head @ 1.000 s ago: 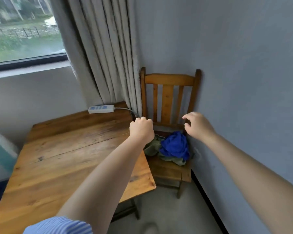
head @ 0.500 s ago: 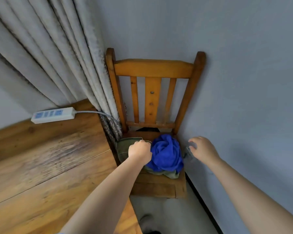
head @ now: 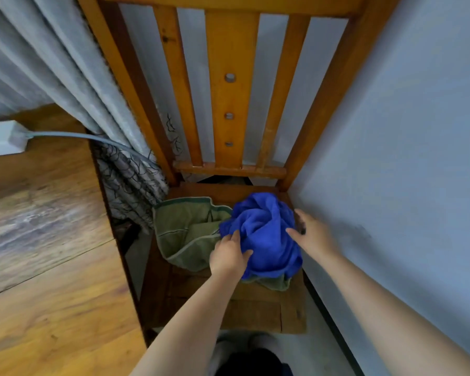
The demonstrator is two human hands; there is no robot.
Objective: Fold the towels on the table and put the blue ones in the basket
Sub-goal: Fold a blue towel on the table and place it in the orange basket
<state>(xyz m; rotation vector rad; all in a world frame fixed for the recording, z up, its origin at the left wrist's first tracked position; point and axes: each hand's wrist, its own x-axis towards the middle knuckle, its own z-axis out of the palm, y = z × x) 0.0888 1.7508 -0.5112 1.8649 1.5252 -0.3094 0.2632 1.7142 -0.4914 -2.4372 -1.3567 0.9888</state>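
Observation:
A crumpled bright blue towel [head: 263,232] lies bunched on the seat of a wooden chair [head: 255,310], on top of an olive green towel [head: 186,234] that spreads out to its left. My left hand [head: 228,257] presses against the blue towel's lower left side, fingers spread on the cloth. My right hand [head: 311,236] touches its right side, fingers apart, with something small and dark at the fingertips. Neither hand has closed around the cloth. No basket is in view.
The wooden table [head: 46,253] fills the left side, with a white power strip [head: 3,138] and its cable at the far edge. A grey curtain [head: 73,77] hangs between table and chair. A pale blue wall [head: 404,158] runs close along the chair's right.
The view has closed in on the chair. Both hands dropped from chair-back height onto the blue towel, the left fist opening against its left side, the right reaching its right side.

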